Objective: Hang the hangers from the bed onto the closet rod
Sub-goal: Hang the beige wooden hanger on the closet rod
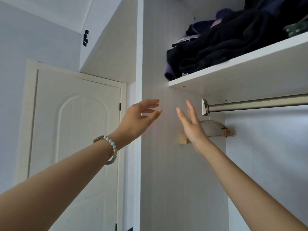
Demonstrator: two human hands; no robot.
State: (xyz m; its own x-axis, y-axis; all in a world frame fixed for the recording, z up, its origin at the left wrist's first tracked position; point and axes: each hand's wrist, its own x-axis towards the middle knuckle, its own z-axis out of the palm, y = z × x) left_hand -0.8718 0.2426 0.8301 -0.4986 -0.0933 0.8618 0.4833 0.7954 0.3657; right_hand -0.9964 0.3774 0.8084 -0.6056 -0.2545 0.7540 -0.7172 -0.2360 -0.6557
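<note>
Wooden hanger [215,129] hangs by its hook at the left end of the steel closet rod [258,104], beside the closet's side wall [166,172]. The right hand [191,129] is raised in front of the hanger's left part with fingers straight and spread, gripping nothing; whether it touches the hanger cannot be told. The left hand [140,119], with a bead bracelet [111,147] at the wrist, is raised near it with fingers loose and apart, also empty. Dark clothes [225,44] lie piled on the white shelf [233,70] above the rod. A white door [75,130] stands to the left.
</note>
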